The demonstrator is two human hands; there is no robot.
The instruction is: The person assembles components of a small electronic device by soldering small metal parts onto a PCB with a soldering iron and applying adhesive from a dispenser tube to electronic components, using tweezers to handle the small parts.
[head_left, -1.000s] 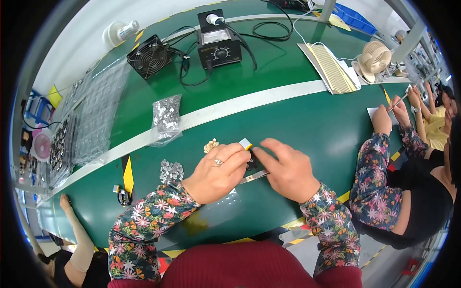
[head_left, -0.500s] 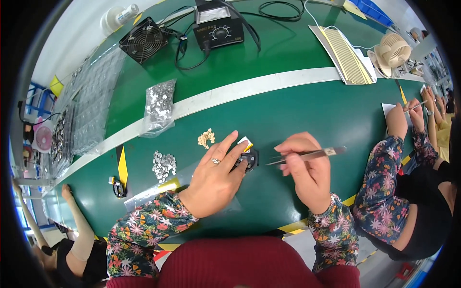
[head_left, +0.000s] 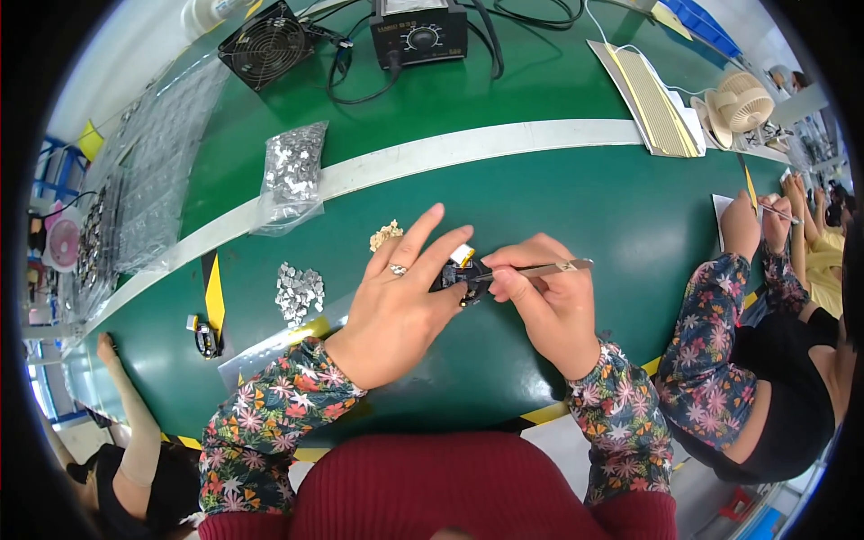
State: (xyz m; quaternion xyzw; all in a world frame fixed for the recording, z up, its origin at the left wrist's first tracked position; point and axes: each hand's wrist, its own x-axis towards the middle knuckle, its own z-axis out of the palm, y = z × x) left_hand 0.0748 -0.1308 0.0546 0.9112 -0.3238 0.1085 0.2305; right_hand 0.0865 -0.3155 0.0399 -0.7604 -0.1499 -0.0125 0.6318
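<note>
On the green table, my left hand (head_left: 396, 315) steadies a small black electronic device (head_left: 447, 277) between thumb and fingers, with its other fingers spread above. A small white block with a yellow edge (head_left: 463, 255) sticks out at the device's far side. My right hand (head_left: 556, 310) pinches metal tweezers (head_left: 567, 267), whose tips reach the device near my left thumb; the exact contact point is too small to make out. Just beyond my left hand lies a heap of small beige pieces (head_left: 384, 236). Farther left is a heap of small silver-grey pieces (head_left: 300, 293).
A clear bag of silver pieces (head_left: 295, 166) lies against the white strip (head_left: 396, 155). Another small device (head_left: 206, 338) sits at left beside yellow-black tape. Behind stand a black fan (head_left: 267, 45) and a control box (head_left: 419, 38). A co-worker's sleeved arm (head_left: 706, 333) is at right.
My right hand has moved left, bringing the tweezers' tips from beside the device onto it. My left hand still holds the device. The whole view has shifted slightly.
</note>
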